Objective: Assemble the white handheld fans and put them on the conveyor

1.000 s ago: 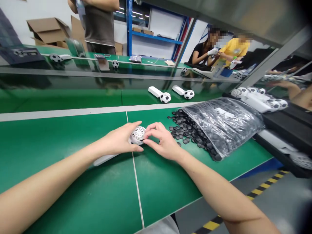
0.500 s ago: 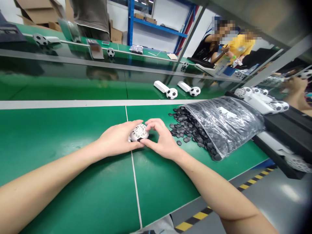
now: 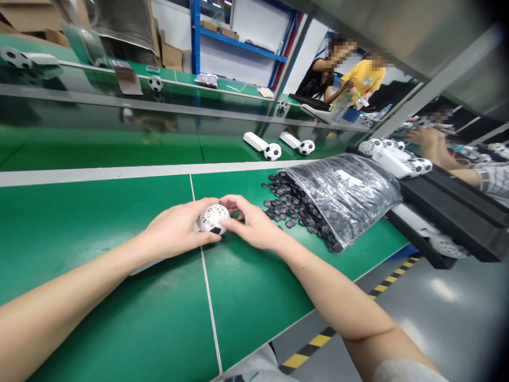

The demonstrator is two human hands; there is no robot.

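A white openwork soccer ball (image 3: 214, 216) with a black patch on its lower front is held just above the green table (image 3: 167, 318). My left hand (image 3: 175, 228) wraps around its left side, thumb low and fingers over the top. Against the ball's right side, my right hand (image 3: 248, 223) presses its thumb and fingertips; whether a small piece is between them is hidden. A white edge (image 3: 146, 267) shows beneath my left wrist, probably the ball's handle. Right of my right hand, many loose black patches (image 3: 294, 204) spill from a clear plastic bag (image 3: 350, 193).
Two white-handled soccer balls (image 3: 272, 152) lie beyond the pale strip. Black trays (image 3: 449, 204) with more white balls (image 3: 413, 159) stand at the right. Another person's arm (image 3: 441, 151) reaches in there. Further people work behind a metal post (image 3: 292, 53).
The view has swung right, so the surroundings shift left. The ball has turned a little, its black patch showing more. My right thumb has moved up along the ball's side.
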